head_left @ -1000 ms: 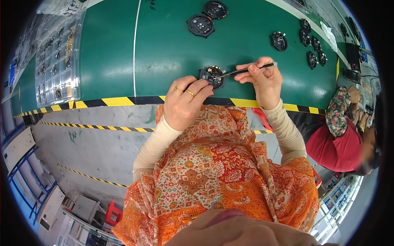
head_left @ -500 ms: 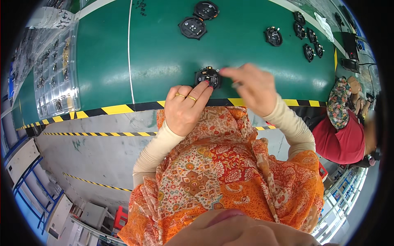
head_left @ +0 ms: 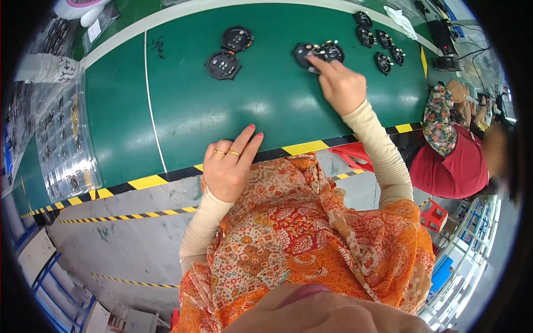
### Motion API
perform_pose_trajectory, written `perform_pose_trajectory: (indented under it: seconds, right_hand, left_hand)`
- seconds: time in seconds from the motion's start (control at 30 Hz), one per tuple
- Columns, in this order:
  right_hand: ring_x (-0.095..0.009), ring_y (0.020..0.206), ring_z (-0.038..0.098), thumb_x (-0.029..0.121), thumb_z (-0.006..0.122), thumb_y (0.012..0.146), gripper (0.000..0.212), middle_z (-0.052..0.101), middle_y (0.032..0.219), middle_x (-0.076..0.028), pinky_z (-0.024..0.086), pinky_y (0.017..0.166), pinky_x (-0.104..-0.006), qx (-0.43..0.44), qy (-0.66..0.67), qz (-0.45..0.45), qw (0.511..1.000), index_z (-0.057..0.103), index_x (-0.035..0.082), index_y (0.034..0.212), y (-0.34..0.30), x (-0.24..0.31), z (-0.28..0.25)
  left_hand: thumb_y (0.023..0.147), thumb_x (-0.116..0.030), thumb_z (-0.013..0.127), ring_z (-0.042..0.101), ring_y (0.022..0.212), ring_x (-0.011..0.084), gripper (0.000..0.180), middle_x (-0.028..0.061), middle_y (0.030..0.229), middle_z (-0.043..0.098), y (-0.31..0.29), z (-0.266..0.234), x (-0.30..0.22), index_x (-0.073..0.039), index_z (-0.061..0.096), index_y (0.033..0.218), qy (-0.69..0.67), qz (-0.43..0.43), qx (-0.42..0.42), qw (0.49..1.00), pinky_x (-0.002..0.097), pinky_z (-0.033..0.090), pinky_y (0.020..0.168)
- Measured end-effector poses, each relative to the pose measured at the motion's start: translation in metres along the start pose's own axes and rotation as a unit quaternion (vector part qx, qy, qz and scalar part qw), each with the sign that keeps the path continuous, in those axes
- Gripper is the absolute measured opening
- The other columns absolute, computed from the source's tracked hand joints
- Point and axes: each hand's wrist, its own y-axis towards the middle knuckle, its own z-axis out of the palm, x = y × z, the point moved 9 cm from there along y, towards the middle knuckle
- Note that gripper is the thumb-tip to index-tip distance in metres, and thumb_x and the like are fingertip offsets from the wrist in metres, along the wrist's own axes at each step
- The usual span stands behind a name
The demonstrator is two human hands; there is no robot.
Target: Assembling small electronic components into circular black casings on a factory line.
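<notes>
My right hand (head_left: pixel 343 87) reaches across the green table, its fingertips closed on the near right edge of a round black watch housing (head_left: pixel 301 53). That housing lies flat beside a second watch housing (head_left: pixel 335 52), which has small bright parts at its rim; the two seem to touch or overlap. The fingers hide part of the gripped one. Near the table's front edge my left hand (head_left: pixel 227 171) rests with fingers stretched out, holding nothing. Two more black housings, an upper one (head_left: pixel 237 39) and a lower one (head_left: pixel 223 65), lie against each other farther left.
Several smaller black housings (head_left: pixel 383 39) lie at the far right. Tiny black pieces (head_left: pixel 157 48) are scattered by the white line. A clear compartment tray (head_left: pixel 66 144) with small parts stands at the left. Striped tape (head_left: pixel 305 148) marks the front edge; a person in red (head_left: pixel 452 166) sits at right.
My right hand has carried the watch housing from near the front edge to the far side, beside another housing. My left hand has let go of it and lies nearer the edge. The view has shifted.
</notes>
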Motion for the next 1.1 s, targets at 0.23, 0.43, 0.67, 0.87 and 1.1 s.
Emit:
perform_pose_trajectory:
  seconds: [0.23,0.43,0.67,0.87,1.1]
  right_hand:
    - [-0.027,0.065,0.065,0.011,0.059,0.087,0.037,0.065,0.079,-0.007,0.052,0.056,-0.0384,-0.010,-0.083,0.109,0.991,0.068,0.022,0.122,-0.008,-0.087,0.001]
    - [-0.029,0.066,0.067,0.015,0.062,0.088,0.037,0.070,0.082,-0.009,0.053,0.059,-0.0397,-0.067,-0.034,0.169,0.983,0.067,0.021,0.124,-0.018,-0.090,-0.010]
    - [-0.029,0.065,0.068,0.024,0.065,0.089,0.019,0.070,0.076,-0.009,0.053,0.059,-0.0399,-0.068,-0.099,0.280,0.953,0.074,0.019,0.106,-0.050,-0.115,-0.024]
    - [-0.027,0.068,0.065,0.015,0.064,0.088,0.030,0.065,0.087,-0.004,0.051,0.058,-0.0376,-0.051,-0.063,0.189,0.979,0.070,0.019,0.118,-0.017,-0.099,-0.016]
    - [-0.027,0.071,0.066,0.015,0.063,0.088,0.018,0.065,0.088,-0.003,0.052,0.061,-0.0380,-0.105,-0.040,0.239,0.964,0.070,0.016,0.104,-0.038,-0.115,-0.014]
  left_hand:
    - [0.072,-0.003,0.064,0.052,0.072,0.0160,0.038,0.0013,0.120,0.068,0.002,0.000,-0.003,-0.009,0.073,0.108,0.000,0.007,-0.005,1.000,0.0303,0.042,0.065]
    - [0.072,-0.002,0.063,0.052,0.071,0.0153,0.038,0.0014,0.118,0.069,0.003,-0.001,-0.004,-0.009,0.073,0.108,-0.003,0.008,-0.015,1.000,0.0301,0.042,0.065]
    - [0.071,-0.001,0.063,0.052,0.069,0.0148,0.037,0.0010,0.116,0.070,0.005,-0.001,-0.006,-0.009,0.074,0.106,0.001,0.014,-0.026,1.000,0.0296,0.041,0.065]
    - [0.072,0.000,0.064,0.051,0.068,0.0152,0.035,0.0005,0.113,0.071,0.004,-0.002,-0.005,-0.009,0.074,0.104,0.012,0.011,-0.031,0.999,0.0298,0.040,0.063]
    - [0.071,0.001,0.065,0.051,0.068,0.0155,0.036,0.0005,0.113,0.071,0.002,0.001,-0.004,-0.009,0.074,0.104,0.016,0.004,-0.030,0.999,0.0303,0.039,0.062]
